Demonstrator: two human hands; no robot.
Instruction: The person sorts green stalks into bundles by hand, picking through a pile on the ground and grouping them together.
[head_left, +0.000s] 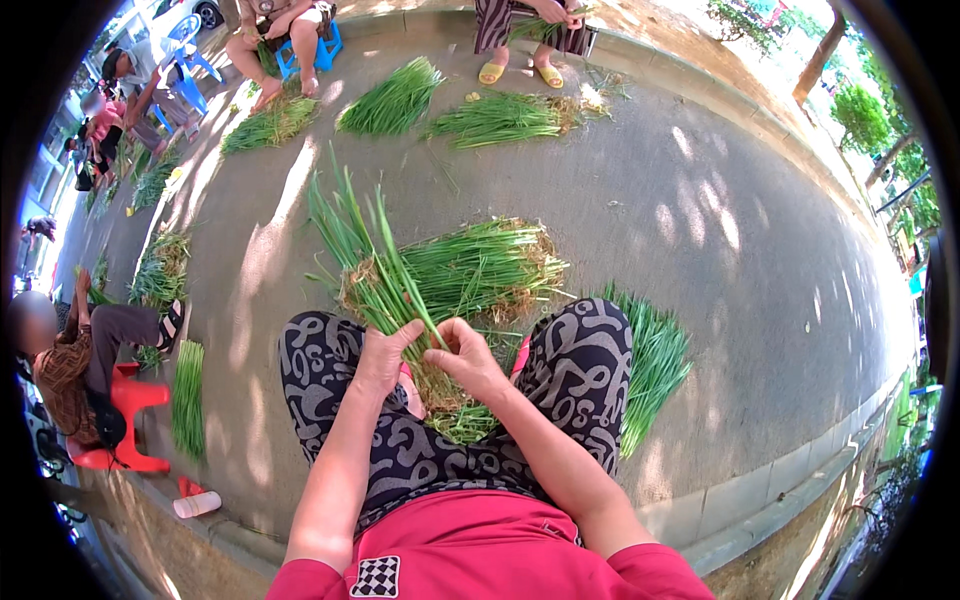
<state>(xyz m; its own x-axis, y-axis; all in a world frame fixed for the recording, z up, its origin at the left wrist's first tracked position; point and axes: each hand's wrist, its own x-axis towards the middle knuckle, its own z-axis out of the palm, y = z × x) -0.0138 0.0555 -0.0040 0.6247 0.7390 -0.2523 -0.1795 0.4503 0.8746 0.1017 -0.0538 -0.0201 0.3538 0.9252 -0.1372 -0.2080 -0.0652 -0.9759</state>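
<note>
Both hands [380, 360] [468, 361] w/ grip on green stalks [398, 305] — roomy pavement [770, 330] to R, curb [765, 487] at edge

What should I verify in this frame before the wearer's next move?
1. Left hand gripping the held green stalks: ok.
2. Right hand at the near end of those stalks, thumb and finger pinched: ok.
3. Green pile on the pavement just beyond the knees: ok.
4. Bundle beside the right knee, apart from that pile: ok.
5. Space between the legs free of loose trimmings: not ok.
6. Held stalks free of brown strands: cannot tell; brown matter overlaps them in view.
</note>
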